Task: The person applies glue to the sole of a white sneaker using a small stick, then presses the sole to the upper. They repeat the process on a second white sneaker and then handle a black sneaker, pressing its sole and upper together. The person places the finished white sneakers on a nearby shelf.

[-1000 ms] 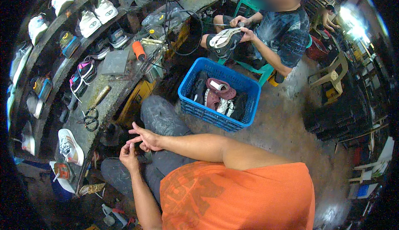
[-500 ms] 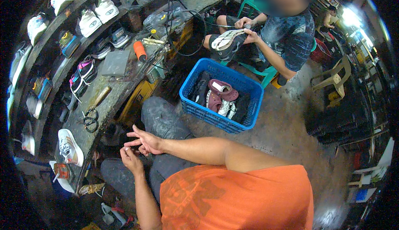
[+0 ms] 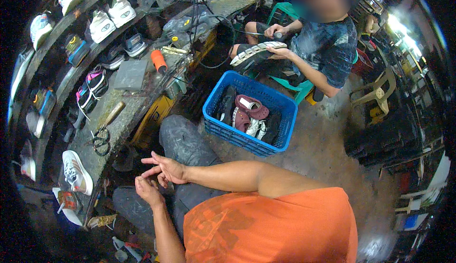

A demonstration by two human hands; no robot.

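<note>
Over my lap, my right hand (image 3: 168, 169) is open, its first fingers stretched out toward the left and the others loosely bent. Just below it, my left hand (image 3: 149, 191) is closed with the fingers curled together, close to the fingertips of the right. Anything it may hold is too small to make out. To the left of my hands, a white and grey sneaker (image 3: 77, 172) lies on the workbench edge. Scissors with dark handles (image 3: 101, 142) and a wooden-handled tool (image 3: 114, 113) lie farther up the bench.
A blue crate (image 3: 285, 134) with maroon clogs (image 3: 250, 105) and other shoes stands on the floor ahead. Beyond it, a seated co-worker (image 3: 316, 49) holds a shoe (image 3: 254, 55) and a tool. Shelves of shoes (image 3: 102, 25) line the left. An orange cylinder (image 3: 158, 61) sits on the bench.
My hands stay close together over my lap, the left slightly lower. The co-worker's shoe has turned and tipped. The view has shifted slightly.
</note>
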